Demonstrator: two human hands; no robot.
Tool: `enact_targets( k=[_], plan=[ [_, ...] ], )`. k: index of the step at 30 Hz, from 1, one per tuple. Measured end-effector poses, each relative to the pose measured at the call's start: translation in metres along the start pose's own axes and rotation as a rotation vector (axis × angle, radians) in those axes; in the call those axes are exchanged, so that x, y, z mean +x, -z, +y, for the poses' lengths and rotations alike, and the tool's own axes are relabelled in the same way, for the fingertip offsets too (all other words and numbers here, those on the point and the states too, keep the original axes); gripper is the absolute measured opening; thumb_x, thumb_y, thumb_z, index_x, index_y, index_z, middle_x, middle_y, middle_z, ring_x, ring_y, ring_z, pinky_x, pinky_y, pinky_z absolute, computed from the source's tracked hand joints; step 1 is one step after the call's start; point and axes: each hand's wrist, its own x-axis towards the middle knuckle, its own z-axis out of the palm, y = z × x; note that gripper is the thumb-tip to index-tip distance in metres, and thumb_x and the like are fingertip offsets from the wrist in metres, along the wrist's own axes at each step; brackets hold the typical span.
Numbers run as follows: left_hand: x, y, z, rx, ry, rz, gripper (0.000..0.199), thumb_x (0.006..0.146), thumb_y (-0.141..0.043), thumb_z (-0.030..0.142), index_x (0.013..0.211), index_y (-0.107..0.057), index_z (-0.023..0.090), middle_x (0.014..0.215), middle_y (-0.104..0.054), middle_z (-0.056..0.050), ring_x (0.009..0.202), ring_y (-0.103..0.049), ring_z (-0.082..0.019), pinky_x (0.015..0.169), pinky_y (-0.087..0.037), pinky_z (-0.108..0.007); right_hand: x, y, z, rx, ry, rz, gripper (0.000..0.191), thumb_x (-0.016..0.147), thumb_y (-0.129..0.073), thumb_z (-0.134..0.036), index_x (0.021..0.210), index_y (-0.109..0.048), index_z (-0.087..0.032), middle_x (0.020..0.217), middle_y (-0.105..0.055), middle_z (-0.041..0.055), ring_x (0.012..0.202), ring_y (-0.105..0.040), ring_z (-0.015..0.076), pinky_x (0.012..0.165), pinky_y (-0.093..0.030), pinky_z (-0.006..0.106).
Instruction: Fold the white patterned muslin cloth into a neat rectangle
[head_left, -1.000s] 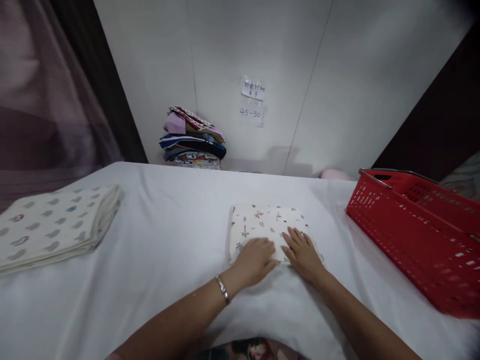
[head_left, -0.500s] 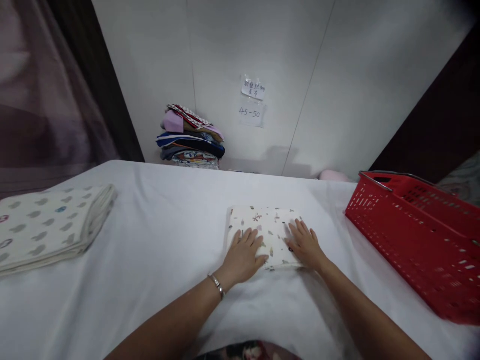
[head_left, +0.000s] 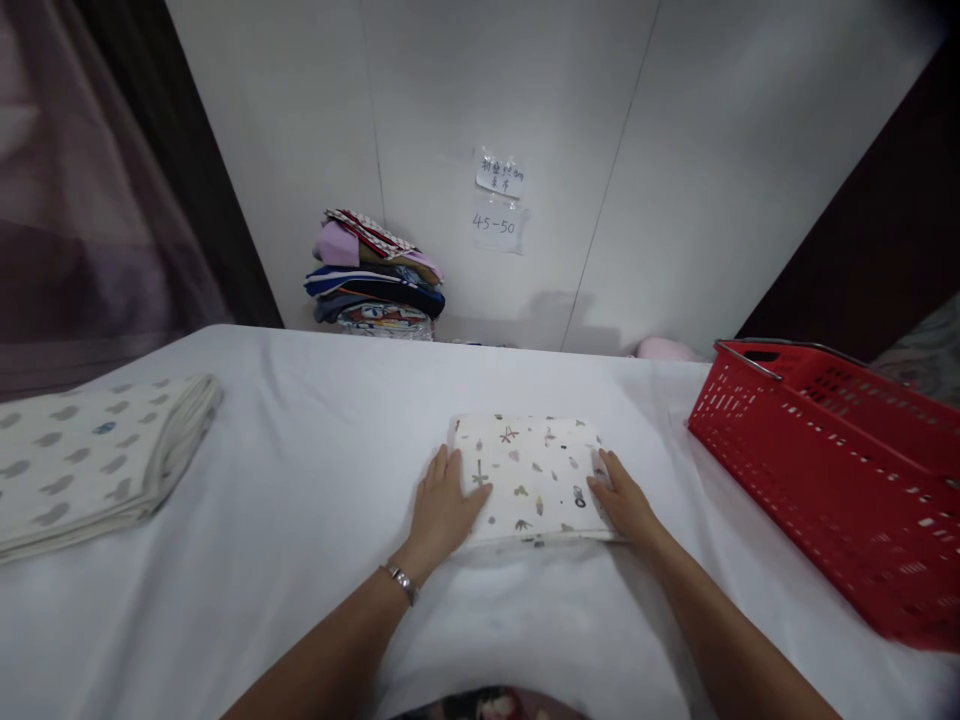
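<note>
In the middle of the white-covered table lies a folded cloth, white with small printed plants and shells. My left hand rests at its left edge, fingers stretched along the side and thumb over the top. At the right edge is my right hand, its thumb on the cloth and its fingers extended along the side. Both hands touch the cloth without closing on it. A silvery bracelet circles my left wrist.
A red perforated basket stands on the right of the white tablecloth. On the left lies a thicker folded cloth with grey prints. Behind the table, a stack of folded textiles rests against the wall, near paper labels.
My hands have slid from the top of the folded cloth outward to its left and right edges, uncovering more of its print. The view has shifted slightly.
</note>
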Motion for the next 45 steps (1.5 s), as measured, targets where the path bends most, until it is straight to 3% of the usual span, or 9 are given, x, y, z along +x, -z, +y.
enact_targets(
  k=[9, 16, 23, 27, 32, 36, 40, 42, 45],
  plan=[
    [0.002, 0.012, 0.001, -0.122, 0.004, 0.043, 0.067, 0.081, -0.048, 0.047, 0.135, -0.028, 0.012, 0.137, -0.039, -0.018, 0.122, -0.041, -0.031, 0.095, -0.038, -0.042, 0.006, 0.025, -0.009, 0.082, -0.179, -0.084, 0.082, 0.069, -0.062, -0.047, 0.138, -0.032, -0.013, 0.126, -0.053, 0.0157, 0.111, -0.053, 0.0295, 0.091, -0.043, 0.043],
    [0.011, 0.013, -0.009, -0.307, 0.147, -0.082, 0.084, 0.073, -0.06, 0.044, 0.139, -0.018, 0.014, 0.123, -0.053, -0.017, 0.104, -0.057, -0.027, 0.082, -0.046, -0.034, 0.014, 0.03, 0.005, -0.027, -0.156, -0.149, 0.085, 0.064, -0.067, -0.053, 0.135, -0.038, -0.016, 0.099, -0.066, 0.0133, 0.087, -0.064, 0.0287, 0.075, -0.048, 0.04],
    [0.023, 0.018, -0.023, -0.519, 0.131, -0.122, 0.083, 0.073, -0.062, 0.039, 0.14, -0.019, 0.018, 0.115, -0.059, -0.013, 0.093, -0.061, -0.023, 0.078, -0.048, -0.032, 0.001, 0.023, -0.013, 0.244, -0.139, -0.145, 0.079, 0.067, -0.066, -0.05, 0.134, -0.038, -0.018, 0.124, -0.055, 0.0124, 0.111, -0.053, 0.0279, 0.092, -0.042, 0.042],
    [0.039, 0.055, -0.036, -0.393, 0.112, 0.0, 0.084, 0.072, -0.063, 0.04, 0.141, -0.019, 0.021, 0.115, -0.058, -0.011, 0.093, -0.06, -0.023, 0.08, -0.046, -0.033, 0.008, 0.007, -0.049, 0.357, -0.117, -0.133, 0.084, 0.065, -0.068, -0.048, 0.137, -0.034, -0.019, 0.131, -0.049, 0.011, 0.118, -0.047, 0.0271, 0.098, -0.038, 0.042],
    [0.049, 0.097, -0.071, -0.252, 0.124, 0.185, 0.08, 0.073, -0.06, 0.044, 0.14, -0.022, 0.025, 0.114, -0.057, -0.008, 0.093, -0.06, -0.023, 0.081, -0.045, -0.032, 0.043, -0.024, -0.103, 0.445, -0.068, -0.155, 0.086, 0.066, -0.069, -0.046, 0.138, -0.031, -0.017, 0.127, -0.052, 0.0122, 0.111, -0.052, 0.0254, 0.092, -0.042, 0.039],
    [0.04, 0.094, -0.101, -0.136, 0.228, 0.14, 0.075, 0.075, -0.057, 0.047, 0.139, -0.026, 0.021, 0.116, -0.057, -0.01, 0.1, -0.057, -0.026, 0.085, -0.044, -0.034, 0.06, -0.052, -0.125, 0.289, -0.018, -0.272, 0.082, 0.068, -0.067, -0.045, 0.137, -0.033, -0.017, 0.12, -0.057, 0.0117, 0.107, -0.055, 0.0267, 0.087, -0.045, 0.038],
    [0.034, 0.082, -0.11, -0.055, 0.325, 0.085, 0.076, 0.076, -0.056, 0.049, 0.138, -0.026, 0.017, 0.12, -0.055, -0.013, 0.105, -0.055, -0.028, 0.086, -0.043, -0.036, 0.063, -0.063, -0.124, 0.154, -0.018, -0.295, 0.08, 0.07, -0.065, -0.048, 0.136, -0.034, -0.017, 0.119, -0.058, 0.0118, 0.106, -0.055, 0.0273, 0.086, -0.044, 0.036],
    [0.032, 0.082, -0.106, 0.018, 0.292, 0.124, 0.075, 0.076, -0.055, 0.048, 0.138, -0.027, 0.015, 0.123, -0.053, -0.015, 0.108, -0.053, -0.029, 0.087, -0.043, -0.037, 0.06, -0.06, -0.119, 0.108, -0.034, -0.294, 0.079, 0.073, -0.061, -0.051, 0.137, -0.032, -0.016, 0.117, -0.059, 0.0125, 0.103, -0.057, 0.0265, 0.084, -0.044, 0.035],
    [0.026, 0.085, -0.093, 0.17, 0.081, 0.28, 0.059, 0.081, -0.053, 0.041, 0.13, -0.039, 0.013, 0.126, -0.049, -0.015, 0.113, -0.047, -0.029, 0.091, -0.04, -0.039, 0.052, -0.052, -0.111, 0.085, -0.003, -0.265, 0.072, 0.078, -0.055, -0.05, 0.138, -0.032, -0.017, 0.112, -0.06, 0.0121, 0.094, -0.059, 0.0246, 0.079, -0.045, 0.035]
  ],
)
